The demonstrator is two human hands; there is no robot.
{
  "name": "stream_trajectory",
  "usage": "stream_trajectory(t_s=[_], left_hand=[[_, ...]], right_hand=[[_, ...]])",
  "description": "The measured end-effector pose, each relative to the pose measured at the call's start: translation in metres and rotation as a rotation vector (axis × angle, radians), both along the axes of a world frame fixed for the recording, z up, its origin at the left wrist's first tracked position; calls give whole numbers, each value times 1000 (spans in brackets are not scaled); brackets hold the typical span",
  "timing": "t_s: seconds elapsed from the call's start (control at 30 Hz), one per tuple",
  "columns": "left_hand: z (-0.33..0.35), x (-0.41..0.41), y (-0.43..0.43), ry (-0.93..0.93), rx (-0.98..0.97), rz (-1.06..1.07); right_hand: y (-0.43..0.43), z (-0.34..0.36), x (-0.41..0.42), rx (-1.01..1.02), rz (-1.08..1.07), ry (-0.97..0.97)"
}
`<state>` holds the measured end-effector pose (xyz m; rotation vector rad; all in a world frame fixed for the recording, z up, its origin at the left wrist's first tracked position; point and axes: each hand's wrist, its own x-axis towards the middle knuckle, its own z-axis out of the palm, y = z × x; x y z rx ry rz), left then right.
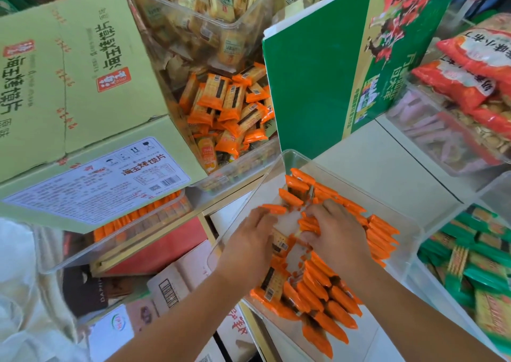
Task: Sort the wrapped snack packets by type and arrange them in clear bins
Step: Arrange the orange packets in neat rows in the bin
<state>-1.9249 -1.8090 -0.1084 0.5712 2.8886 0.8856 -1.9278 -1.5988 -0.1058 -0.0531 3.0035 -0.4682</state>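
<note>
A clear bin [409,223] in front of me holds rows of orange-wrapped cracker packets [326,287] standing on edge. Both my hands are inside it. My left hand [249,240] rests on the left side, its fingers on an orange packet [279,244] lying flat. My right hand [337,231] lies over the middle, its fingers curled round a small bunch of orange packets [309,224]. More loose orange packets [235,107] fill a clear bin [249,165] further back.
A pale green carton [77,90] stands at the left over another bin of orange packets [138,220]. A green box [345,65] leans behind the front bin. A bin of yellow packets [210,5] sits at the back, green packets [475,265] at the right.
</note>
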Motion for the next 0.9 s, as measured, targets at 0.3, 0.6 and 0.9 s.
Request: stream_trajectory(t_s=[0.3,0.6,0.9], left_hand=[[13,34,-29,-61,-47,32],[7,53,-73,156,36,171],[0,22,-71,-217,218,321]], right_hand=[[-42,7,9,-244,23,-9],[-83,-6,-14,179,237,-84],[-55,15,-56,26,88,-169]])
